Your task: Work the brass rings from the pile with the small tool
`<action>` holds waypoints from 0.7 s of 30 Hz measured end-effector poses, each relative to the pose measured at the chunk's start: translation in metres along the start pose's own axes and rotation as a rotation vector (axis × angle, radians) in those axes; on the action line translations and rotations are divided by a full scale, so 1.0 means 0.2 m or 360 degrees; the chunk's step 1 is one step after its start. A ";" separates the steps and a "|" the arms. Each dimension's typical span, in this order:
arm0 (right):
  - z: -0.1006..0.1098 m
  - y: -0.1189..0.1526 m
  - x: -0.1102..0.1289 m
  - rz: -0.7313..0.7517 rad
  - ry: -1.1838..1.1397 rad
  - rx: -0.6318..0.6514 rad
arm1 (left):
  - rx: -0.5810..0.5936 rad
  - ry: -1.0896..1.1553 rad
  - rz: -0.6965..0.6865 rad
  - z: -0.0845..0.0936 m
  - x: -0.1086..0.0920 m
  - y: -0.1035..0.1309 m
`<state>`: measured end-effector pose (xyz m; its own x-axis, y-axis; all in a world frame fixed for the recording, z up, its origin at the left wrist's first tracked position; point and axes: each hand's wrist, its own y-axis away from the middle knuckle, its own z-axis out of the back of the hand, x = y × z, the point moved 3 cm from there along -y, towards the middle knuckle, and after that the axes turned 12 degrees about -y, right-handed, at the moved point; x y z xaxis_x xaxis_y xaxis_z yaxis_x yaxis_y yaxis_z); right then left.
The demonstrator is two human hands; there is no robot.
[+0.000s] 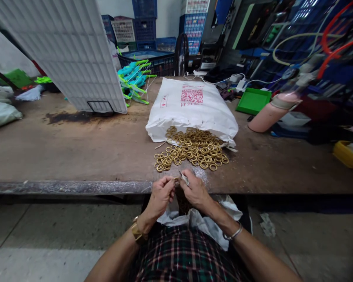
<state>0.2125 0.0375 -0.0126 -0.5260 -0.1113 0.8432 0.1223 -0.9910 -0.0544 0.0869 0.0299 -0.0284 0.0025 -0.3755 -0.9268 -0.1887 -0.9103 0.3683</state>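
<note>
My left hand pinches a brass-coloured ring at the table's front edge. Close beside it, my right hand is closed round a small blade with a dark tip and a pale, wrapped-looking part. The blade's tip points up, near the ring; whether they touch I cannot tell. Just beyond both hands lies a heap of brass-coloured rings, spilling from the mouth of a white woven sack with red print. Under my hands, an open white bag rests on my lap, with dark contents partly hidden.
A white ribbed panel stands on a black wire stand at the left. Green and turquoise plastic frames sit behind it. To the right are a green tray, a pink bottle-shaped tool with hoses and a yellow container.
</note>
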 end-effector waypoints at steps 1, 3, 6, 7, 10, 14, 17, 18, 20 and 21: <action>0.00 0.00 0.00 -0.0051 -0.0125 0.0005 | -0.0034 -0.0094 -0.0055 0.00 -0.01 0.00; -0.01 -0.01 0.01 -0.0152 -0.0325 0.0047 | -0.0088 -0.0274 -0.0190 0.01 -0.02 0.02; -0.02 -0.02 0.01 -0.0272 -0.0496 0.0094 | -0.0091 -0.0386 -0.0288 0.01 -0.03 0.02; -0.03 -0.02 0.00 -0.0294 -0.0539 0.0087 | -0.0075 -0.0367 -0.0265 0.01 -0.03 0.02; -0.04 -0.02 -0.01 -0.0276 -0.0576 0.0033 | 0.0020 -0.0167 -0.0072 0.01 0.00 0.02; -0.05 -0.01 0.00 -0.0230 -0.0533 0.0035 | 0.0162 0.0077 0.0080 0.00 0.02 0.03; -0.04 -0.01 -0.01 -0.0297 -0.0568 0.0019 | 0.0196 0.0128 0.0065 0.00 0.02 0.04; -0.03 0.00 -0.02 -0.0311 -0.0532 -0.0014 | 0.0187 0.0139 0.0058 0.00 0.01 0.05; -0.01 0.01 -0.02 -0.0264 -0.0342 -0.0062 | 0.0154 0.0158 0.0040 0.00 0.01 0.05; 0.00 0.02 -0.02 -0.0199 -0.0209 -0.0044 | 0.0140 0.0166 0.0028 0.00 0.00 0.05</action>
<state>0.2149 0.0336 -0.0166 -0.4211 0.0219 0.9068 0.0387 -0.9984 0.0421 0.0842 0.0199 -0.0252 0.0996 -0.4114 -0.9060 -0.2749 -0.8865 0.3723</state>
